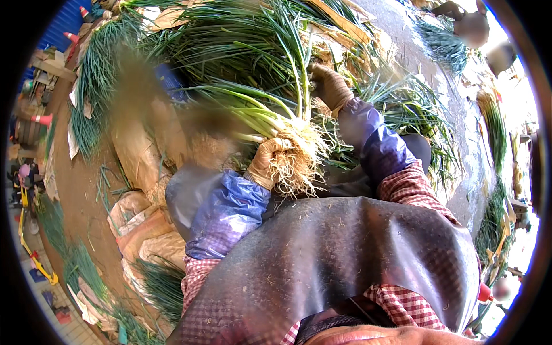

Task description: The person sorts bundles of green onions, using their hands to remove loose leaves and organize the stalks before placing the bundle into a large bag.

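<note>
- Left hand (270,162), gloved, in the head view: fingers closed on the bunch of green onions (299,131) at the middle of the frame, pale roots spilling beside them
- Right hand (332,87), also gloved, above and right of the middle: near the bunch's upright stalks; cannot tell whether its fingers grip anything
- Large heap of green onions (230,37): across the upper middle
- Dark apron (339,247): lower middle
</note>
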Tool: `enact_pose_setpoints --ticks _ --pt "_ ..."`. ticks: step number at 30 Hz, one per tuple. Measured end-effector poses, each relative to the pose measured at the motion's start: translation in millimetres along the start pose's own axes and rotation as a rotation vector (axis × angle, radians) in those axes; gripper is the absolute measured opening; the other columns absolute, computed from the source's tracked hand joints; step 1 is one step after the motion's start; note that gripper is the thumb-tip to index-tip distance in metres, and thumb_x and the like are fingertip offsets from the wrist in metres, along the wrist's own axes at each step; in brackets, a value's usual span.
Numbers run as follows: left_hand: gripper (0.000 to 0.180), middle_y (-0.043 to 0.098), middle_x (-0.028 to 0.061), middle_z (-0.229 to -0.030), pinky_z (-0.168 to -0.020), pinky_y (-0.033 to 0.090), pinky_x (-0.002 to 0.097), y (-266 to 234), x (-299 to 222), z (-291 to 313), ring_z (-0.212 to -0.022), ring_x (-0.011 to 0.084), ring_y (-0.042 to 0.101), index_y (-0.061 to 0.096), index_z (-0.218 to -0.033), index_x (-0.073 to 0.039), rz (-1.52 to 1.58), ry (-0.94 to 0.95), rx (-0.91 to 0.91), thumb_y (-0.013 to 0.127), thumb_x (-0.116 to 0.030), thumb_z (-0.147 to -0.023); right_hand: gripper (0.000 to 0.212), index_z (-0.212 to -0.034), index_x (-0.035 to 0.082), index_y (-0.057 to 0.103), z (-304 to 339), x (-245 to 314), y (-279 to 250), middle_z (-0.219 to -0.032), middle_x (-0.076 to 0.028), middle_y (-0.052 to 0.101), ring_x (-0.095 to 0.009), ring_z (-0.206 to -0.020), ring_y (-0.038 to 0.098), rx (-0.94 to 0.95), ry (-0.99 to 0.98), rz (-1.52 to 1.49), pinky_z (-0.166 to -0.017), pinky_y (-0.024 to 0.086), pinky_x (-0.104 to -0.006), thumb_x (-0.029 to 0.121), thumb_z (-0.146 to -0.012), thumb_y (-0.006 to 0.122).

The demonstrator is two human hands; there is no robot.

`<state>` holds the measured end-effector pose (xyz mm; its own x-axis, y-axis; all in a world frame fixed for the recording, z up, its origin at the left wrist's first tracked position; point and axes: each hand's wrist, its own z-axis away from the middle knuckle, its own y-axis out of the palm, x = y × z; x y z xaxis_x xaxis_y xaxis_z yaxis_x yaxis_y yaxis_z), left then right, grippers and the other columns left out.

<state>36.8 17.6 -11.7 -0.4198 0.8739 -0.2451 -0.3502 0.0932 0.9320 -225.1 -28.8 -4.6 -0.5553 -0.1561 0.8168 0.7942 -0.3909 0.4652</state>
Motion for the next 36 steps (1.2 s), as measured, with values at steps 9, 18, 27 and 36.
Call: enact_pose_setpoints --ticks 9,18,27,36 --pt "0.028 0.063 0.0111 -0.093 -0.087 0.053 0.0348 7.9 1.3 5.1 -0.087 0.0232 0.062 0.059 -0.101 0.004 -0.055 0.023 -0.02 0.051 0.001 -0.075 0.012 -0.081 0.004 0.063 12.7 17.1 25.7 -0.067 -0.004 0.059 -0.013 -0.057 0.055 -0.175 -0.192 0.064 -0.052 0.045 -0.0268 0.016 -0.084 0.064" --pt "0.031 0.062 0.0142 -0.099 -0.093 0.051 0.0423 24.9 -3.8 11.9 -0.094 0.0276 0.061 0.057 -0.105 0.004 0.099 0.083 -0.026 0.053 -0.004 -0.076 0.009 -0.088 -0.001 0.061 53.4 16.6 9.2 -0.069 -0.005 0.057 -0.012 -0.054 0.053 0.305 -0.143 0.287 -0.051 0.044 -0.0253 0.001 -0.079 0.061" --pt "0.055 0.055 0.023 -0.12 -0.099 0.047 0.0474 20.7 -7.6 6.4 -0.109 0.0345 0.058 0.045 -0.126 0.006 0.188 0.121 0.138 0.052 -0.01 -0.074 0.004 -0.076 0.002 0.068 46.8 -19.9 -36.3 -0.058 -0.001 0.062 -0.006 -0.053 0.057 0.859 -0.035 0.992 -0.043 0.041 -0.0228 0.005 -0.075 0.07" --pt "0.061 0.052 0.0241 -0.125 -0.098 0.047 0.0485 -8.7 -8.8 8.7 -0.112 0.0349 0.056 0.041 -0.131 0.005 0.099 0.158 0.143 0.052 -0.033 -0.086 0.006 -0.073 0.001 0.066 94.2 -57.6 2.2 -0.061 -0.005 0.063 -0.011 -0.054 0.057 1.085 -0.208 1.145 -0.046 0.043 -0.028 0.006 -0.078 0.067"
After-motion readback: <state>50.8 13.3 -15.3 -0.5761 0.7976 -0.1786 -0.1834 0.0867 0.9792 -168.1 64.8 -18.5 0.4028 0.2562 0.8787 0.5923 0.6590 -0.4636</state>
